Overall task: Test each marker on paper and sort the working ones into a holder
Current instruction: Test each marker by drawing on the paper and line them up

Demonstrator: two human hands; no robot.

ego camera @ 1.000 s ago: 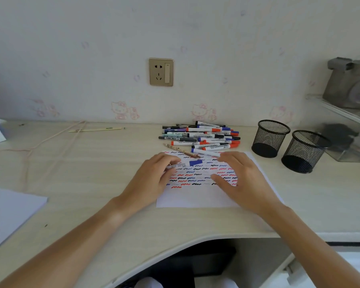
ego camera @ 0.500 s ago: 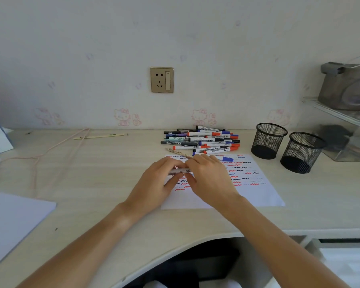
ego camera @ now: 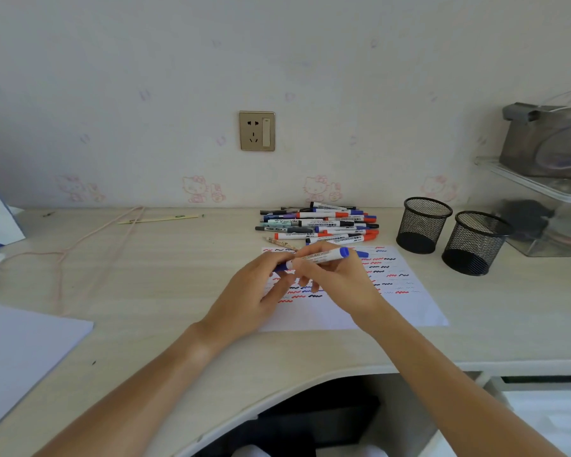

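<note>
A blue marker (ego camera: 323,257) lies crosswise between two hands above the test paper (ego camera: 406,301). The left hand (ego camera: 261,291) pinches its left end, where the cap appears to sit, though the fingers hide that joint; the right hand (ego camera: 337,278) curls round the white barrel, the blue butt end poking out to its right. Beyond the hands lies the pile of untested markers (ego camera: 320,224), and well to the right of them stand two black mesh holders (ego camera: 422,224), both looking empty. A loose blue cap (ego camera: 361,254) seems to rest on the paper just behind the right hand. The sheet beneath is crowded with red, blue and black squiggles, so a faint new stroke could be misread among old ones. A sharp pull on the cap might fling it off the surface (ego camera: 145,275) or smear ink on the fingers.
</note>
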